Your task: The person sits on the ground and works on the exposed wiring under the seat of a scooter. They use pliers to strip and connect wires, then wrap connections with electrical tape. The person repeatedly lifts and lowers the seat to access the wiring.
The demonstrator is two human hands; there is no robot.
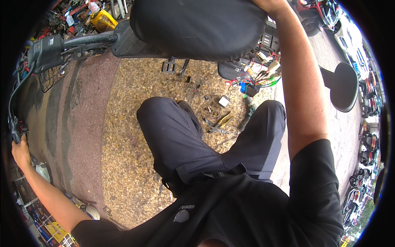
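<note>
At the far left edge my left hand (20,151) is closed round the end of the handlebar (14,131) of an electric bike. Across the top, my right arm reaches up past the bike's black padded seat (197,29). My right hand (269,5) lies at the seat's far right edge, its fingers hidden or cut off by the frame. Below the seat's right end hangs a loose tangle of coloured wires and connectors (257,76). A bike pedal (168,66) shows under the seat, and a black wire basket (52,80) sits by the front of the bike.
Between my knees, yellow-handled pliers (225,120), a small white block (224,101) and wire scraps lie on the pebbled floor (127,164). A black mirror-shaped part (345,87) stands right of my arm. Parts and a yellow container (103,20) are heaped at upper left.
</note>
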